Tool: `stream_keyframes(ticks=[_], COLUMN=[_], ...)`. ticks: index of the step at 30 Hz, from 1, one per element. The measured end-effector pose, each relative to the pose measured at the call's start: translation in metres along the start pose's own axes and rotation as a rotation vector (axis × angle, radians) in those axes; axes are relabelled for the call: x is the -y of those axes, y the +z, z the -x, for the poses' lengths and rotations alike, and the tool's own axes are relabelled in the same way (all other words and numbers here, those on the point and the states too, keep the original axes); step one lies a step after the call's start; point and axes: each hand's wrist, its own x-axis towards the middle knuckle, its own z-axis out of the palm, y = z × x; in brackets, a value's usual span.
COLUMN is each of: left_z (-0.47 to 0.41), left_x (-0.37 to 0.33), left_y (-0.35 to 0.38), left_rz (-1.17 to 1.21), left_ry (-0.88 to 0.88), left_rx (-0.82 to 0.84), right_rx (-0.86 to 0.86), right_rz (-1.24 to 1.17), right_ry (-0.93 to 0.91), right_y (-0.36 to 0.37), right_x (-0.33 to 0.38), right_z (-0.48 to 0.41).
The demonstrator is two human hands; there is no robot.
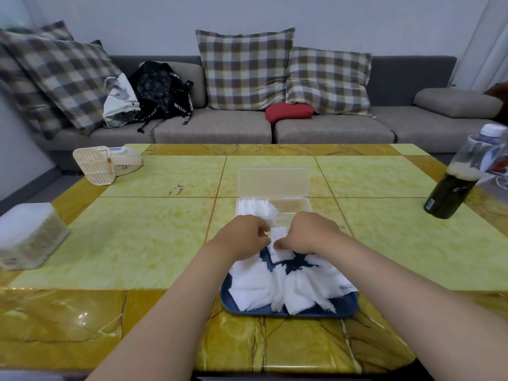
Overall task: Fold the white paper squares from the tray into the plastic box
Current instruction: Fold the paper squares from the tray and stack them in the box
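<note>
A blue tray (343,306) lies near the table's front edge with several loose white paper squares (255,287) piled in it. Just behind it stands a clear plastic box (299,209) with its lid (273,181) tipped up at the back. Folded white squares (255,209) fill the box's left half; the right half looks bare. My left hand (242,235) and my right hand (310,235) meet over the tray's far edge, both pinching one white paper square (277,237) between them.
A dark bottle (450,193) stands at the right table edge, a water bottle (492,144) behind it. A cream plastic basket (96,166) lies at the back left and a white container (27,235) at the left edge. A sofa with cushions runs behind the table.
</note>
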Motion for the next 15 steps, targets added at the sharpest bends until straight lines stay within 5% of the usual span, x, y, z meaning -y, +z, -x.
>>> stream_keyframes(ticks=[6, 15], left_z=[-0.001, 0.0], left_x=[-0.003, -0.017], left_y=[-0.001, -0.005], left_rz=[0.116, 0.636], left_ry=[-0.029, -0.097], left_rx=[-0.022, -0.036], right_rx=[0.012, 0.14], right_rz=[-0.191, -0.724], right_ry=[-0.024, -0.08], right_y=[-0.005, -0.023], right_x=[-0.014, -0.041], right_z=[-0.006, -0.011])
